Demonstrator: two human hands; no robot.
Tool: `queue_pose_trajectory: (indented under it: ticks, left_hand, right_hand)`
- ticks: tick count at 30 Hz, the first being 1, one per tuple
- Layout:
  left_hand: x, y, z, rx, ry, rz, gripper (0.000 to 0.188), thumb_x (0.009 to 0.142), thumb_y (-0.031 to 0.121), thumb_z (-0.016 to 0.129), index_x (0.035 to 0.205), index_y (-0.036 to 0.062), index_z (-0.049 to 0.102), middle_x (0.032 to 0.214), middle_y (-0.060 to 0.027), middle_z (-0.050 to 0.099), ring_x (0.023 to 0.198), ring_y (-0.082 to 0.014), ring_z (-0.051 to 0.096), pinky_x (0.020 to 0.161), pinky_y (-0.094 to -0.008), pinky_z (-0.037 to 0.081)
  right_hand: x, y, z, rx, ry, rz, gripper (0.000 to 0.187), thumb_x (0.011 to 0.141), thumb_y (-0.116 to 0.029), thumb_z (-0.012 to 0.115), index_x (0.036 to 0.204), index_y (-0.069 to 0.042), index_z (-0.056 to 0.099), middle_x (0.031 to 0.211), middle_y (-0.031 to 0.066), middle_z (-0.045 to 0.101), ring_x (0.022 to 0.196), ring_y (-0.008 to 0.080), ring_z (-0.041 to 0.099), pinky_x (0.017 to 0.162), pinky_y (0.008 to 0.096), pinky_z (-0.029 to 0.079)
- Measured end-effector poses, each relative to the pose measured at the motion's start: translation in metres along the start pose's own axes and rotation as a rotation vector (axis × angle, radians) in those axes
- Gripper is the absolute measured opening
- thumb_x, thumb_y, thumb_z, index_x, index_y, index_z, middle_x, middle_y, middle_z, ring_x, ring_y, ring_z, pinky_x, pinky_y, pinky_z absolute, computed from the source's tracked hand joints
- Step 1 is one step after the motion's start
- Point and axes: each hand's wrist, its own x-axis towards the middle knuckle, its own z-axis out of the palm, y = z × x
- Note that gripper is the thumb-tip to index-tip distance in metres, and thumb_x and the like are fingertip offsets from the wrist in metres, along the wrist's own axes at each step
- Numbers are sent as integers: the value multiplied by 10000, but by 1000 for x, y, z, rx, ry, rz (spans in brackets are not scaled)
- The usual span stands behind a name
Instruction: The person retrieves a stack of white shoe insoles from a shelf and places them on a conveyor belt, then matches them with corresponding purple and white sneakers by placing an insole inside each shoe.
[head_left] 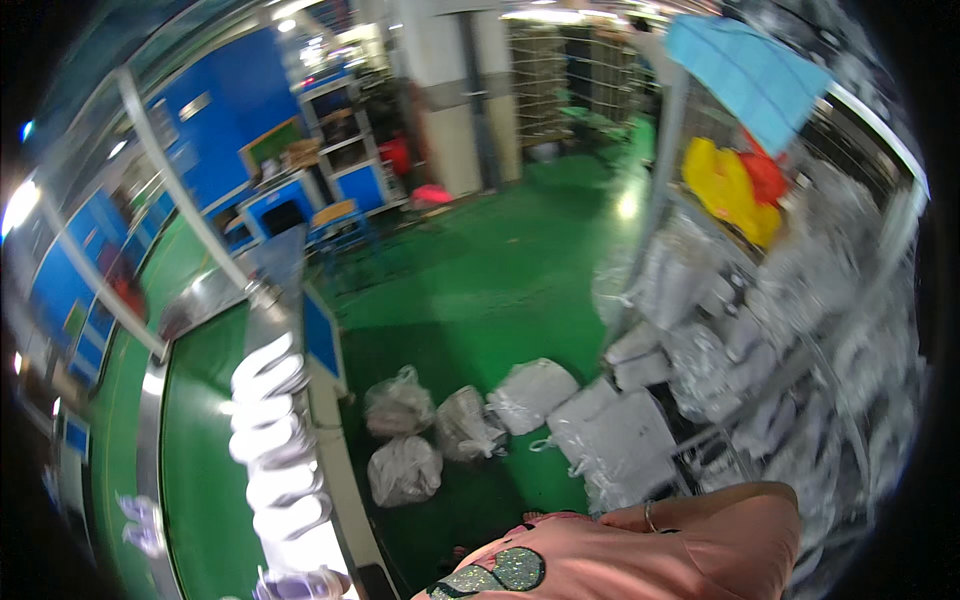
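Note:
My right arm bends across the lower right, with a thin bracelet at the wrist. My right hand [624,516] rests against the pink shirt [640,560] at waist height, and its fingers are hidden. My left hand does not show. Several white shoe pieces [278,440], perhaps soles, lie in a row on the ledge along the conveyor at left. A white and purple shoe [300,584] sits at the near end of that row. Across the green belt [205,440] is another white and purple pair [142,524].
Several plastic bags of pale goods [403,470] stand on the green floor [480,260] ahead. At right, a metal rack [664,170] is heaped with clear bags, yellow and red bundles [730,185] and a light blue sheet [745,75]. A blue stool [340,225] stands beyond the conveyor.

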Motion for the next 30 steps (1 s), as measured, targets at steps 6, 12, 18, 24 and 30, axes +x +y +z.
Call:
queue_pose_trajectory:
  ticks: [6, 12, 18, 24, 30]
  left_hand:
    - [35, 11, 66, 59, -132, 72, 423, 825, 147, 506, 1196, 12, 355, 1087, -162, 468, 977, -263, 496, 787, -371, 451]
    - [42, 32, 102, 117, -184, 166, 392, 831, 151, 502, 1176, 6, 384, 1060, -166, 494, 953, -262, 517, 781, -369, 457]
    - [-10, 44, 131, -12, -352, 293, 364, 836, 154, 497, 1155, 0, 414, 1034, -170, 521, 930, -262, 537, 774, -367, 464]
    - [-108, 31, 125, -210, -909, 14, 339, 842, 157, 493, 1135, -6, 444, 1007, -174, 547, 906, -261, 558, 767, -365, 471]
    - [-175, -2, 120, -278, -1480, -612, 319, 848, 160, 489, 1115, -12, 473, 981, -178, 574, 882, -261, 578, 760, -363, 478]
  right_hand:
    - [-52, -6, 63, 520, 13, 121, 244, 810, -191, 570, 1043, -117, 577, 802, -27, 595, 618, 85, 509, 507, 273, 429]
    - [-101, -26, 137, 763, 132, -81, 316, 818, -181, 560, 1112, -67, 532, 972, 55, 611, 783, 126, 599, 656, 257, 503]
    - [-51, -84, 172, 675, 435, -379, 208, 826, -216, 552, 969, -69, 587, 810, 3, 586, 660, 94, 535, 602, 261, 463]
    - [-69, -126, 154, 395, 468, -487, 213, 827, -271, 554, 827, -58, 561, 751, -11, 569, 692, 89, 495, 584, 264, 401]
    - [-177, -111, 138, -27, 926, -477, 188, 821, -233, 548, 884, -55, 544, 747, 16, 555, 696, 87, 507, 609, 251, 427]
